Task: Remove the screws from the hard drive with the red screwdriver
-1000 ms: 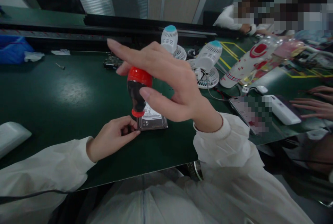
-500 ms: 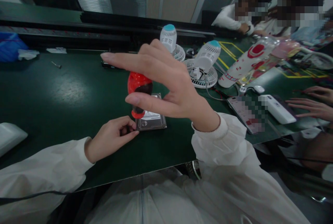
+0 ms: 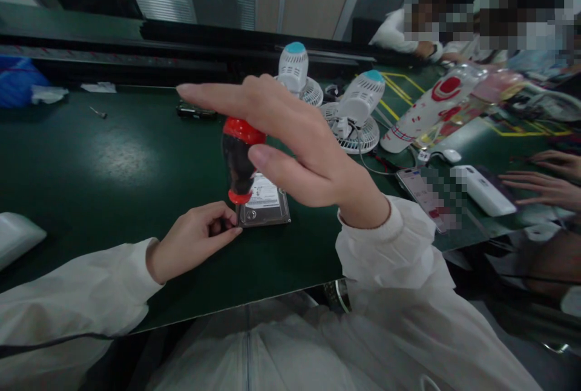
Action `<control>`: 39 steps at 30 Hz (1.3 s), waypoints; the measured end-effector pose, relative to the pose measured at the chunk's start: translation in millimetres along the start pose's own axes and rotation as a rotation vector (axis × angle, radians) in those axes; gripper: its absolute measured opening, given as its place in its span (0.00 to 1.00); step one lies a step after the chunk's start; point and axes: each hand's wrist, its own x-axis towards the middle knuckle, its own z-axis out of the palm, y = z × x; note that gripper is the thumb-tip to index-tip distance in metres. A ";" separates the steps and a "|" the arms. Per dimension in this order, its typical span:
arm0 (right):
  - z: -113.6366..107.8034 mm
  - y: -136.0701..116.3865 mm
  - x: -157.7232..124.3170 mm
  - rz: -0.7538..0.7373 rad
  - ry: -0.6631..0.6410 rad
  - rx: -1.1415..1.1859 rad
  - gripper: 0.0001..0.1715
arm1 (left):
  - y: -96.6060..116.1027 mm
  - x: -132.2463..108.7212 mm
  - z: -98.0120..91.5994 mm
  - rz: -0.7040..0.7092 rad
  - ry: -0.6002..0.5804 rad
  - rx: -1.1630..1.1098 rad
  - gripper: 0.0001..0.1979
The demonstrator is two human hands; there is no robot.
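Note:
A screwdriver [image 3: 239, 164] with a fat red and black handle stands upright over the left part of a hard drive [image 3: 267, 215]. My right hand [image 3: 295, 137] is around the top of that handle, its thumb against the side and its index finger stretched out to the left. The screwdriver's tip is hidden. The hard drive lies flat on the green table, label up. At its near left corner, my left hand [image 3: 195, 236] pinches the edge with thumb and curled fingers; exactly what sits between the fingertips is partly hidden.
Two white fans [image 3: 358, 106] with blue tops stand behind my right hand. Right of them are a white-and-red bottle [image 3: 436, 106], a phone [image 3: 422, 197] and a white device [image 3: 485, 191] near another person's hands [image 3: 540, 182]. A small screw-like part [image 3: 98, 112] lies far left.
My right thumb has slid right along the screwdriver handle, uncovering more of its black part. My left hand and the hard drive stay in place.

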 end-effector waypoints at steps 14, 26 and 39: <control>-0.3 -0.1 -5.9 0.002 0.007 -0.022 0.32 | 1.0 0.0 -0.6 0.004 -0.003 -0.015 0.12; -4.3 -1.0 -3.4 -0.015 0.020 -0.043 0.42 | 0.1 0.4 0.3 -0.010 -0.002 -0.016 0.12; -2.3 1.4 -5.0 0.009 0.010 -0.073 0.36 | 1.5 0.8 -0.1 -0.009 0.002 -0.011 0.12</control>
